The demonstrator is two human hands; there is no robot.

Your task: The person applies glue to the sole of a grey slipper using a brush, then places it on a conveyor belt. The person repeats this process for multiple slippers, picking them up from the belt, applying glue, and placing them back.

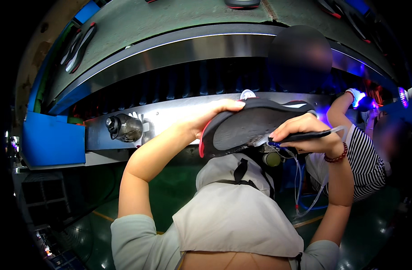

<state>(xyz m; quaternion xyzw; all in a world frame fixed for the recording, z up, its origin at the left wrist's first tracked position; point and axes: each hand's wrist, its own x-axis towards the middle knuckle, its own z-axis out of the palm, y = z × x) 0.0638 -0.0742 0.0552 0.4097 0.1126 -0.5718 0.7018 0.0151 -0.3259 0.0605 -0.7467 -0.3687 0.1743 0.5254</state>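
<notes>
Shoe sole (251, 126) sits between left hand (210, 114) and right hand (305, 132), in front of conveyor rail (179, 49). Pen-like tool (300, 135) in right hand, tip on sole. Co-worker's striped sleeve (365, 166) to the right, apron (233, 211) below.

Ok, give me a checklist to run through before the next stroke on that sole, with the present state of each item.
1. Left hand grips the shoe sole at its red-edged end: ok.
2. Sole's dark inner face turned up toward the tool: ok.
3. Right hand holds the black pen-like applicator: ok.
4. Applicator tip touching the sole: cannot tell, it sits right at the sole's lower edge.
5. Thin tubing hanging below the right hand, free of kinks: cannot tell.
6. Neighbour in the striped shirt apart from both hands: ok.
</notes>
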